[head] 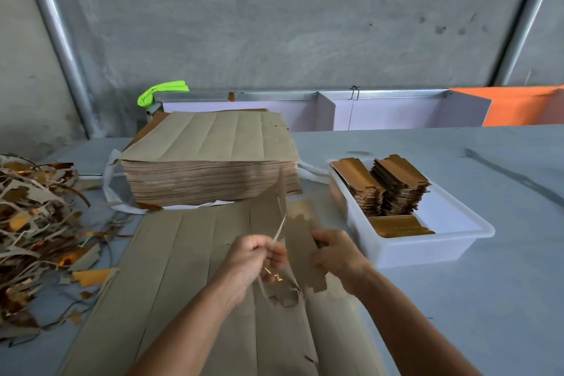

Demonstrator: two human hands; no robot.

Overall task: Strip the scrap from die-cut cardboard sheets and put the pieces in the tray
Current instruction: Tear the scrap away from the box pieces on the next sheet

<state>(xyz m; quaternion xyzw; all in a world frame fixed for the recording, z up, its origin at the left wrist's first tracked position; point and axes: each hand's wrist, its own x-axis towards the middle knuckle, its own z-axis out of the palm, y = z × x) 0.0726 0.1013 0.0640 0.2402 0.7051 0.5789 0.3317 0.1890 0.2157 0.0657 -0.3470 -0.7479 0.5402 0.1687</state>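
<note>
A matte brown die-cut sheet (pixel 183 278) lies flat on the pale grey bench (pixel 457 299), scored into long parallel strips running near to far. Its right part is torn and ragged. The left hand (pixel 250 259) pinches a thin, pale sliver of scrap (pixel 279 230) that rises up and away from the sheet, blurred by motion. The right hand (pixel 335 252) curls its fingers round a brown cardboard piece (pixel 300 241) just right of that sliver, so both grips are closed on card, with the sheet directly beneath and between them.

Beyond the sheet, at the far side, stands a thick, square-edged stack of sheets (pixel 210 162), the same dull brown, its layered edges showing fine lines. To the right sits a translucent white plastic tray (pixel 427 250) with rounded corners; it holds stripped pieces (pixel 396 189) in neat upright bundles with notched ends and shiny gold faces, plus a flat gold bundle nearer. On the left edge of the bench lies a tangled heap of scrap strips (pixel 36 217), brown and gold, curled and jagged. A rough grey concrete wall (pixel 290 15) rises behind.
</note>
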